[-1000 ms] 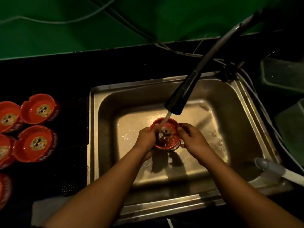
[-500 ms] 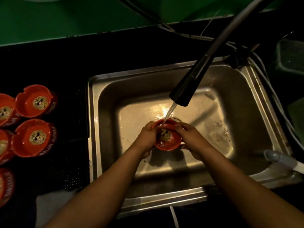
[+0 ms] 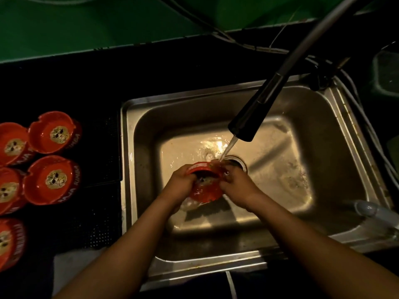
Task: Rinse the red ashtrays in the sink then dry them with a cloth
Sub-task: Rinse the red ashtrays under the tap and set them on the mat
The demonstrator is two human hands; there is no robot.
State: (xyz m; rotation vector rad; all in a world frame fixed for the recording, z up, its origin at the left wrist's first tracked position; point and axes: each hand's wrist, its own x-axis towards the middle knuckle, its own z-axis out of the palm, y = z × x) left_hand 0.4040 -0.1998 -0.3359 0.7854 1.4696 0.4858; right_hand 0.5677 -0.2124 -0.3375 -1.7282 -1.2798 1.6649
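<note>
A red ashtray (image 3: 205, 188) is held over the steel sink (image 3: 216, 100), tilted toward me with its far rim raised. My left hand (image 3: 179, 186) grips its left side and my right hand (image 3: 235, 183) grips its right side. Water runs from the black tap head (image 3: 248, 119) onto the ashtray's far right rim and my right fingers. Several more red ashtrays (image 3: 54, 178) with a printed centre stand on the dark counter at the left. A pale cloth (image 3: 71, 266) lies on the counter near the front edge.
The drain (image 3: 237, 162) sits just beyond my hands. The tap's grey hose runs up to the right. A grey plastic handle (image 3: 373, 212) lies across the sink's right front corner. A dark container (image 3: 386, 72) stands at the far right. Cables run along the green wall.
The ashtray has tipped from roughly level toward me, its far rim lifted into the stream. The view has shifted, with the sink lower and to the right.
</note>
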